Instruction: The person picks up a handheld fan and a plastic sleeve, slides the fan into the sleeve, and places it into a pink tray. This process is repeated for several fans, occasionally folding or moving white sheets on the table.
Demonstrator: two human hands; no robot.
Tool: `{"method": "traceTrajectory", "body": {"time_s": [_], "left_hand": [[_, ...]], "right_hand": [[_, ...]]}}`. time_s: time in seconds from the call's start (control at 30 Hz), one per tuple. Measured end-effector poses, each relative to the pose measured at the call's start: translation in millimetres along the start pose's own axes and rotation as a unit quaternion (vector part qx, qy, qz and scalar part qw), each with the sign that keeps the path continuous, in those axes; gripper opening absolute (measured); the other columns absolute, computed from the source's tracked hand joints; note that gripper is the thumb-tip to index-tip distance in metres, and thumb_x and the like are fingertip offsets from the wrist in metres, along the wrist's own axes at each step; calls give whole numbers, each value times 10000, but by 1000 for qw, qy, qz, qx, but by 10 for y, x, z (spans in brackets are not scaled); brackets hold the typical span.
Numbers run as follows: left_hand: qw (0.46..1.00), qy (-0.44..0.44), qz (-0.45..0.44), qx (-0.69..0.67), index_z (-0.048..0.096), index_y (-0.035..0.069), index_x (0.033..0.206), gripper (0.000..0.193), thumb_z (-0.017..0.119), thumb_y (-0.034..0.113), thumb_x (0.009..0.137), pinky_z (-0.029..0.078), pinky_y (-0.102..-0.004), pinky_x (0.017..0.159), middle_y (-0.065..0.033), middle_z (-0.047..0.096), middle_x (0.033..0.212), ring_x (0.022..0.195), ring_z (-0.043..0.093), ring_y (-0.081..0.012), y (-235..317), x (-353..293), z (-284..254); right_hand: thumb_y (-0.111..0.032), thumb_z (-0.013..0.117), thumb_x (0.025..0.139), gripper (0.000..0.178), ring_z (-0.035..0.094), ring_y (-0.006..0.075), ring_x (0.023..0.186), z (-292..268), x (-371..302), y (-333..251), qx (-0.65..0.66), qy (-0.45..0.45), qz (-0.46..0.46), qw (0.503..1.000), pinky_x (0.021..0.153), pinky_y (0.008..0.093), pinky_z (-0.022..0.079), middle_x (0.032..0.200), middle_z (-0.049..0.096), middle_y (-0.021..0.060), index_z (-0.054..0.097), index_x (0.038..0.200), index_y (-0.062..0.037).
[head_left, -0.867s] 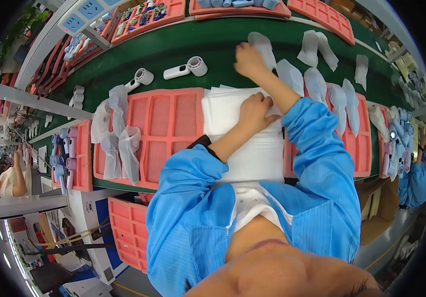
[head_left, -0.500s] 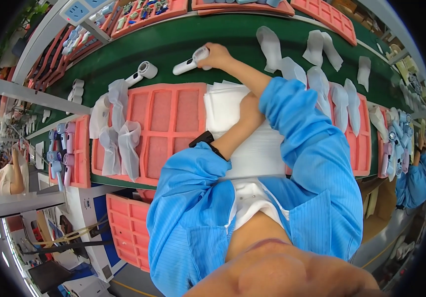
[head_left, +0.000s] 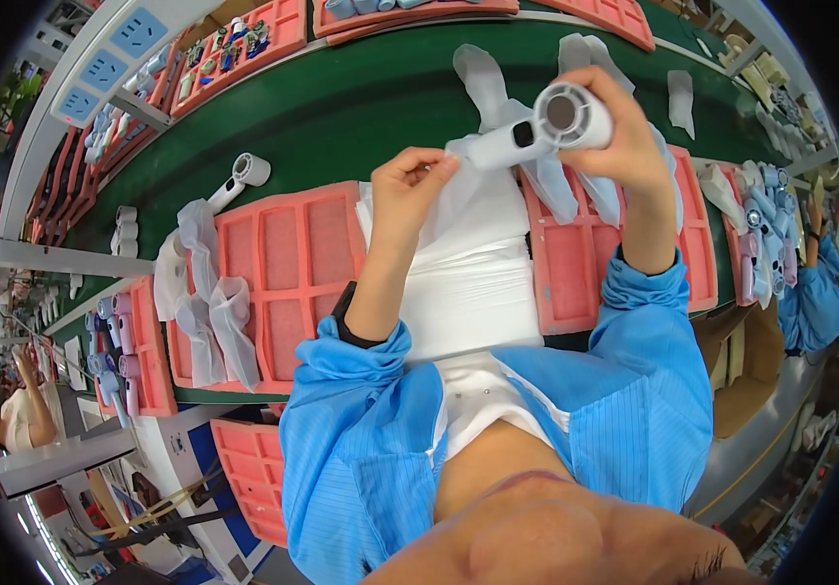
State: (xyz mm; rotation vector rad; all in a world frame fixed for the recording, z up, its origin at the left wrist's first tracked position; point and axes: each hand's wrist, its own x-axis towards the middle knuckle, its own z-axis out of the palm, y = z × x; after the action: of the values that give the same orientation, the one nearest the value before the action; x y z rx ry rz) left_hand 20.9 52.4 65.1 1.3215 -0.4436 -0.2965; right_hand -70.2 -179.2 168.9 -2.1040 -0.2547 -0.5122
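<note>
My right hand (head_left: 614, 132) is wrapped round the round head of a white hair-dryer-shaped device (head_left: 507, 146), raised above the work surface. Its handle points left and has a dark oval panel. With thumb and finger together, my left hand (head_left: 412, 185) pinches the edge of a thin white bag (head_left: 446, 185) by the handle's tip. How far the handle sits inside the bag is hard to make out. Below both hands lies a stack of flat white bags (head_left: 468, 312). Another white device (head_left: 244, 174) of the same kind lies to the left on the green surface.
Pink compartment trays (head_left: 293, 234) flank the stack. Bagged pieces (head_left: 229, 322) lie on the left tray, and more bagged pieces (head_left: 483, 83) lie beyond the stack and on the right. A socket strip (head_left: 103, 70) runs along the upper-left frame. Coloured devices (head_left: 770, 224) fill a tray at far right.
My right hand has lifted the white device off the green surface and brought it right and nearer. My left hand has risen from the stack with a bag edge between its fingers.
</note>
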Motion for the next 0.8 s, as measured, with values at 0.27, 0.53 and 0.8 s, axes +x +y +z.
{"method": "traceTrajectory", "body": {"time_s": [0.27, 0.53, 0.8], "left_hand": [[987, 124, 69, -77, 645, 8, 928, 104, 646, 101, 880, 419, -196, 704, -5, 621, 820, 740, 534, -62, 389, -77, 7], [993, 68, 74, -67, 575, 29, 932, 118, 556, 145, 937, 406, -219, 786, -7, 610, 882, 817, 540, -75, 408, -105, -90], [998, 45, 38, -31, 629, 7, 961, 116, 630, 101, 893, 420, -208, 737, 1, 601, 856, 798, 546, -75, 414, -86, 35]], "right_hand": [[-69, 766, 562, 567, 570, 179, 941, 628, 147, -32, 41, -24, -109, 993, 826, 280, 451, 1064, 565, 67, 544, 1083, -46], [-32, 776, 567, 580, 568, 238, 962, 711, 111, 75, 83, -7, -134, 987, 795, 311, 471, 1051, 552, 78, 543, 1098, -64], [-1, 772, 565, 653, 558, 321, 941, 924, 125, 269, -145, 49, -190, 970, 731, 367, 498, 1097, 494, 122, 519, 1165, -40]]}}
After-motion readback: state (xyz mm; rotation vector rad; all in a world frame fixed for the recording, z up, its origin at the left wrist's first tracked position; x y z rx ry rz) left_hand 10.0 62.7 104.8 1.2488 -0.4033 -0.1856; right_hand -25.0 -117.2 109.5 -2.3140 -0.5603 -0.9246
